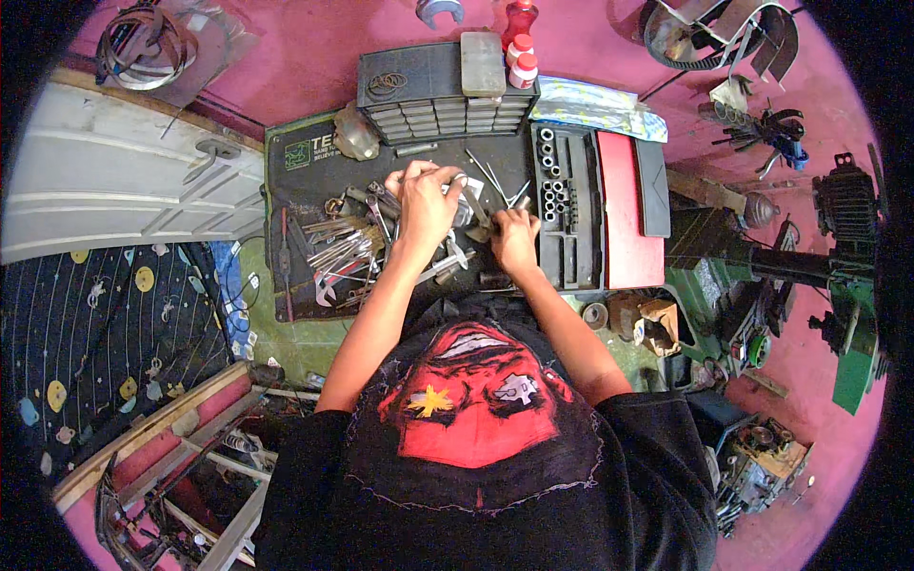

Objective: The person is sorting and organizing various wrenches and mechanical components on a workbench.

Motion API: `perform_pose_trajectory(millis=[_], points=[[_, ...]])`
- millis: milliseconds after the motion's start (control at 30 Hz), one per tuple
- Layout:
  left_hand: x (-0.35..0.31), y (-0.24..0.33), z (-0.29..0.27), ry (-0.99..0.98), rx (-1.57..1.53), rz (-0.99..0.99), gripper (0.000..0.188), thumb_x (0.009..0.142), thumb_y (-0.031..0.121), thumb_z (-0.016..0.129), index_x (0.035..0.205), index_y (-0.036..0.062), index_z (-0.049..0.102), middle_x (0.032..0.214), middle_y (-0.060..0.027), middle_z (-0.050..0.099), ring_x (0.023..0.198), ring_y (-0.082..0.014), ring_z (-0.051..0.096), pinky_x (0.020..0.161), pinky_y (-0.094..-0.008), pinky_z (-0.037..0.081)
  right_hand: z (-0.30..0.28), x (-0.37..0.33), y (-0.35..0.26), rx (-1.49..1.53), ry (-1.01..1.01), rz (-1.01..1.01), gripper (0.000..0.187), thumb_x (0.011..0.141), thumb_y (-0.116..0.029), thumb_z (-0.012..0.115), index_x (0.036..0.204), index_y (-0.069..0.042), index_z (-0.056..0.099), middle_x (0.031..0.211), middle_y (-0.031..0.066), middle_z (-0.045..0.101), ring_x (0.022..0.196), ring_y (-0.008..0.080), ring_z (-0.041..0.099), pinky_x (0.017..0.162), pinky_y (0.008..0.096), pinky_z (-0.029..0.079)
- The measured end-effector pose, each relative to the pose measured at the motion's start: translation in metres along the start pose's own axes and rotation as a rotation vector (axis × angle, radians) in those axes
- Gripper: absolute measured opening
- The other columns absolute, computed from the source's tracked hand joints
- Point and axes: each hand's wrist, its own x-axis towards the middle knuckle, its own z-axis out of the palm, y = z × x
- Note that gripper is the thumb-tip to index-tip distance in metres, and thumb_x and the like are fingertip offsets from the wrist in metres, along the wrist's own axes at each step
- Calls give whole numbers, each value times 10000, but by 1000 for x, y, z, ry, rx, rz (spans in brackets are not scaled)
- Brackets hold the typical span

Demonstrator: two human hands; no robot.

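Left hand (427, 202): half-curled at a shiny metal part (463, 215), nearer us than the ribbed drawer cabinet (438, 122); whether gripping, we cannot tell | right hand (515, 240): fingers bunched, grip hidden from us | two smooth red-capped bottles (523, 72): cabinet's right end | one rectangular socket tray (576, 259): right of cabinet

Drawer cabinet (443, 122) at back of mat (297, 205), bottles (522, 71) atop; loose tools (345, 246) before it, left on mat; at right, on my feed, tray (553, 255), sockets (554, 172) inside.
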Motion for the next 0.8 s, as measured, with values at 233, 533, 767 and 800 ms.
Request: perform_pose_trajectory(millis=[233,533,767,800], points=[[-3,16,1,-38,-48,61,178,877,272,823,1010,156,847,965,-35,787,1088,-207,666,1039,-437,326,-5,2,-3,-20,34,-13,270,780,-56,731,1048,-79,708,1055,119,723,1103,355,602,1015,533,386],[0,11,5,8,-90,83,129,874,219,799,957,124,828,903,-53,793,1032,-242,667,1015,-494,316,-62,36,-65,206,354,-110,258,749,-42,800,963,-51,656,986,110,683,1029,356,602,990,509,395],[1,3,1,-33,-4,17,176,886,285,813,1002,157,847,952,-47,790,1078,-216,660,1010,-452,335,-6,8,-12,53,101,-27,289,772,-61,764,1051,-66,690,1053,130,715,1078,369,613,1009,540,394],[0,5,0,-39,-7,16,176,879,277,819,1003,155,848,958,-42,793,1073,-212,662,1010,-445,337,-3,4,-7,39,74,-14,289,781,-61,739,1067,-69,699,1069,135,725,1113,375,615,1021,541,395]])
